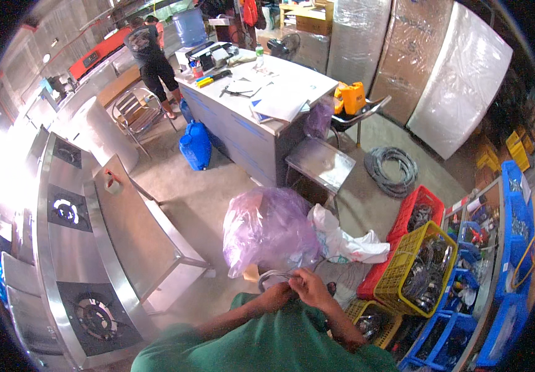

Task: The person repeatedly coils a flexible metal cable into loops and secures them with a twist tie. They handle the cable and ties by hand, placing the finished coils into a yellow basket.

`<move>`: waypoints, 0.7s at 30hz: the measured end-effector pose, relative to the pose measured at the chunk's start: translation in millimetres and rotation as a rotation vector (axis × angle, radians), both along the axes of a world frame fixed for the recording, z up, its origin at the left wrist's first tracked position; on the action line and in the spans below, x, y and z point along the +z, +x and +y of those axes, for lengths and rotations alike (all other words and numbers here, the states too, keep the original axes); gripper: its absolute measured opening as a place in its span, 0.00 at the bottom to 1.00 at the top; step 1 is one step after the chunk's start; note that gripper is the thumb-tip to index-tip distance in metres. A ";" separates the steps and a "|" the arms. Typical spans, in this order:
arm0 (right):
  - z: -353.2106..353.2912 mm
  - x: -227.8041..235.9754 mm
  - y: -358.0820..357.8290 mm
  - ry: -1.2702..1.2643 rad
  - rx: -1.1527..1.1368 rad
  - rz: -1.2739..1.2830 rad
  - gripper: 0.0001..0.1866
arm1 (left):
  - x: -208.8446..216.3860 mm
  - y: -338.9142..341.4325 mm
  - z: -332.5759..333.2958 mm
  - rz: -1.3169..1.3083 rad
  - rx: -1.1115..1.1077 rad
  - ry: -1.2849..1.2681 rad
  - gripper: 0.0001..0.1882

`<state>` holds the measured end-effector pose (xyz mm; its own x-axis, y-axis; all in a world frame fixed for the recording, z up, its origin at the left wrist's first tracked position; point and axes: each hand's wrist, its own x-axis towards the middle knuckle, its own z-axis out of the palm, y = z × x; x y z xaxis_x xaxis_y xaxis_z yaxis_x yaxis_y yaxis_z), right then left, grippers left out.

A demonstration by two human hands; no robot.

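Observation:
Close in front of my body, both hands are together on a looped grey cable (267, 277). My left hand (275, 296) is closed round it. Fingers bent, my right hand (310, 287) grips the cable beside the left one. The loop rises above my hands and its lower part is hidden by them. Just beyond it stands a large translucent purple plastic bag (270, 226). White plastic bags (354, 243) lie to its right.
A steel stove with several burners (97, 316) and a low steel bench (137, 226) stand at left. Ahead is a cluttered desk (298, 77), with a metal stool (321, 162) near it. A yellow crate (386, 263) and blue bins (432, 341) line the right. A person (149, 56) stands far off.

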<state>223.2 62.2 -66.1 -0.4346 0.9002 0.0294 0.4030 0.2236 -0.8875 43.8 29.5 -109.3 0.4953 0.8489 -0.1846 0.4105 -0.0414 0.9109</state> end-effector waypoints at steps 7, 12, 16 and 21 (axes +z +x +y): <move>-23.1 -2.7 -8.2 -0.036 -0.139 -0.262 0.27 | 13.0 3.1 7.5 0.201 0.106 -0.046 0.13; -22.1 -1.6 -16.8 -0.119 -0.120 -0.386 0.20 | 18.2 7.0 5.5 0.255 0.155 -0.038 0.11; -25.5 1.8 -28.6 -0.197 -0.166 -0.415 0.17 | 20.3 6.2 4.5 0.178 0.212 0.039 0.13; -25.9 -4.9 -37.1 -0.146 -0.181 -0.475 0.16 | 15.2 4.6 10.2 0.018 0.276 0.113 0.13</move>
